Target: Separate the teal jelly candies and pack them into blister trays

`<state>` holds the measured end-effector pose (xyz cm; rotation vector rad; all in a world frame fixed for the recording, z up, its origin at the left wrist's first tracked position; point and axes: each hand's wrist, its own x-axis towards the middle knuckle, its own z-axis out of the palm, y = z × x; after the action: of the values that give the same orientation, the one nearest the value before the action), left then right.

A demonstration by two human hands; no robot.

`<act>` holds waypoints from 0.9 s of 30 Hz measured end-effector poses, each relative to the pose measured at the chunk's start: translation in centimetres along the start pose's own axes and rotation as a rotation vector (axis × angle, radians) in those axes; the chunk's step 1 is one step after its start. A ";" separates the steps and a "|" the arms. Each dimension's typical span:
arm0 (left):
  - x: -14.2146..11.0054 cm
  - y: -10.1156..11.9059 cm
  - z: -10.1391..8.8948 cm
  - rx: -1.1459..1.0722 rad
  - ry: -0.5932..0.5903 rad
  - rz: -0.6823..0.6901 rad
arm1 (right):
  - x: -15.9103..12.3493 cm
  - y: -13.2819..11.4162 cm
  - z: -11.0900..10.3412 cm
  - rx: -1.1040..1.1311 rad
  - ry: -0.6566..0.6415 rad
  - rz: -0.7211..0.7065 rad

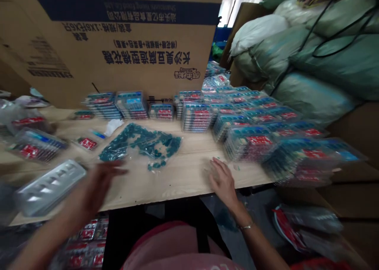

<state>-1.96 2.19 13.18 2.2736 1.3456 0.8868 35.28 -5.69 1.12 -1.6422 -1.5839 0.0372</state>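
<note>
My left hand (pixel 102 185) is blurred by motion above the table's front edge, fingers spread and holding nothing. It is nearest a silver-grey moulded plastic tray (pixel 49 187) at its left. My right hand (pixel 222 179) rests on the bare wooden table (pixel 177 183), close to a few small teal bits. A clear plastic bag of teal pieces (pixel 142 145) lies flat between my hands and further back. Beyond my right hand stand many stacks of blister packs (pixel 247 143) with red labels.
A large printed cardboard box (pixel 124 53) stands behind the table. Bulging green sacks (pixel 322 60) are piled at the right. Red-labelled packs (pixel 85 242) lie below the table's front left edge, and plastic packaging (pixel 308 226) lies low at the right.
</note>
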 end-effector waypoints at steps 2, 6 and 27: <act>1.8 2.5 4.9 -0.277 -0.378 0.030 | -0.1 -3.2 0.8 0.291 -0.171 -0.011; 4.0 4.4 12.2 -0.537 -0.606 0.023 | -0.9 -6.1 3.3 0.625 -0.375 0.114; -2.2 -1.1 16.4 0.014 -0.119 0.197 | -1.3 -3.3 2.3 -0.066 -0.193 -0.120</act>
<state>7.58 1.06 -0.39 2.4596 1.0950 0.7893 31.11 -6.02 0.81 -1.6298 -1.8455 0.0838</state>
